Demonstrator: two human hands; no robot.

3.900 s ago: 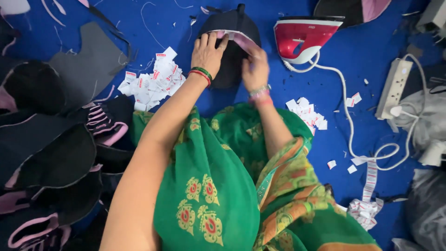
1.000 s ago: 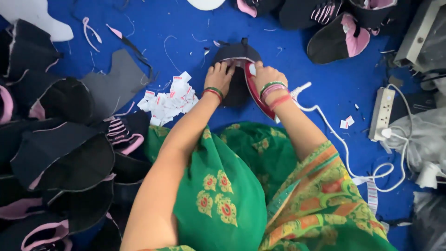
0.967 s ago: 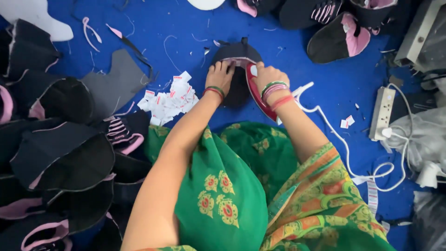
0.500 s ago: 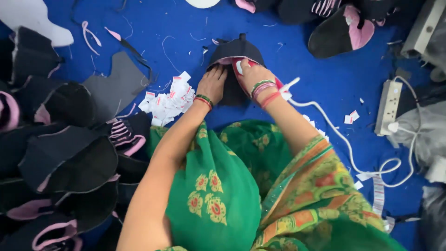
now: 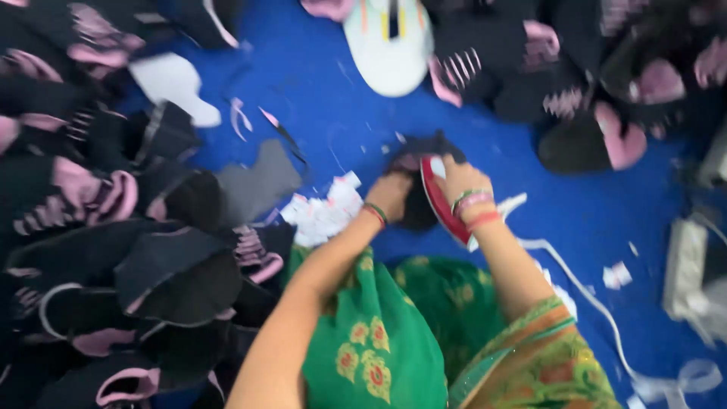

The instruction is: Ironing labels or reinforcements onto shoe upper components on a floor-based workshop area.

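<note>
Your right hand (image 5: 460, 180) is wrapped round the red-and-white iron (image 5: 443, 201), fingers closed on it, iron pressed on the black fabric piece (image 5: 420, 212) on the blue mat (image 5: 530, 151). Left hand (image 5: 390, 195) lies flat on that fabric's left edge, grip too blurred to call. White paper scraps (image 5: 322, 216) just left of your wrist; black-and-pink pieces (image 5: 113, 250) piled further left.
</note>
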